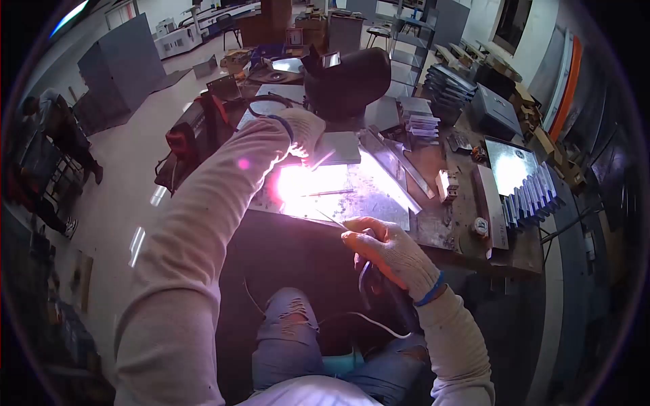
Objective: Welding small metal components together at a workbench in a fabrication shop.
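Note:
My right hand (391,252), in a pale knit glove with a blue cuff band, is closed round a black welding electrode holder (387,287). From the holder a thin rod (332,219) points left toward a bright pink-white glare on a metal plate (379,206). Farther off, my gloved left hand (306,130) reaches past the glare, beside a grey metal block (338,149). Its fingers are hidden by the back of the hand and by the light, so what they hold does not show. A thin strip (328,192) lies on the plate between the hands.
A black welding helmet (347,82) stands just beyond my left hand. To the left is a red and black machine (193,132). Metal angle bars (399,162), stacked brackets (531,196) and a tape roll (481,227) lie to the right. Another person (64,132) is at far left.

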A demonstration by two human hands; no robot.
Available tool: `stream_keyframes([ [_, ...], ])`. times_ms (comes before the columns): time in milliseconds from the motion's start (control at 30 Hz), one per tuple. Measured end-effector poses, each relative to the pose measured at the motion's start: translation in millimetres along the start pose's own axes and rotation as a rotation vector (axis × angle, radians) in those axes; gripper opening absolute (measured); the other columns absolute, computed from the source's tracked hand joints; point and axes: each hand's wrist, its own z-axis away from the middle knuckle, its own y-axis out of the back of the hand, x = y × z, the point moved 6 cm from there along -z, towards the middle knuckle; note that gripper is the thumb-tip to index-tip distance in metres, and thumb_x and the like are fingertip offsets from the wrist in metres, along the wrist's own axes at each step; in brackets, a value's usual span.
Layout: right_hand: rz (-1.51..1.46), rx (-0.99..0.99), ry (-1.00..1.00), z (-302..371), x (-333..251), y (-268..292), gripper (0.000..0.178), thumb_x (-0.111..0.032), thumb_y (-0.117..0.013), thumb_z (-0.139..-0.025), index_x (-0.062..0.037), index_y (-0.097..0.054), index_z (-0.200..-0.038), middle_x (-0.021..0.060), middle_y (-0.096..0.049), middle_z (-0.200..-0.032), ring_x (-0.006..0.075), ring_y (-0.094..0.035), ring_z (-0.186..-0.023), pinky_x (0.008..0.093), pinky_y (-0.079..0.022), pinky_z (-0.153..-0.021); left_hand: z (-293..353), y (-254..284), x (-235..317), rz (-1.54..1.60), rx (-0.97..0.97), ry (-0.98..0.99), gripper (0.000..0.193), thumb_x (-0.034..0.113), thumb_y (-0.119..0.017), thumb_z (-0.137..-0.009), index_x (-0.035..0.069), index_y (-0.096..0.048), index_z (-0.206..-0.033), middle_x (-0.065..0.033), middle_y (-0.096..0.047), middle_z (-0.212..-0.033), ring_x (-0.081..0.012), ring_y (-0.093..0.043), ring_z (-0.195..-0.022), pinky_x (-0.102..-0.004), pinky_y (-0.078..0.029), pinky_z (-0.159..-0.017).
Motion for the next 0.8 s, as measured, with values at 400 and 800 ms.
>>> stream_keyframes([
  [400,0.066,0.059,0.042,-2.2,5.2,6.3,0.049,-0.029,-0.074,-0.102,-0.0012,-0.065,-0.142,0.0043,-0.068,-0.093,0.0124,-0.065,-0.079,0.0263,-0.05,-0.076,-31.3,-19.2,6.4,-0.179,-0.013,-0.061,0.046,0.042,-0.088,-0.07,0.004,-0.084,-0.097,-0.0075,-0.078,-0.089,-0.0297,-0.068,-0.077,-0.043,-0.058,-0.077],
  [800,0.12,0.161,0.105,28.8,-12.6,7.3,0.05,-0.028,-0.073,-0.104,-0.0007,-0.063,-0.144,0.0049,-0.067,-0.089,0.0123,-0.064,-0.076,0.0248,-0.049,-0.07,1.5,1.8,5.4,0.09,-0.025,-0.136,0.053,0.036,-0.092,-0.068,-0.002,-0.079,-0.102,-0.0112,-0.077,-0.085,-0.0305,-0.07,-0.074,-0.0436,-0.059,-0.072],
])
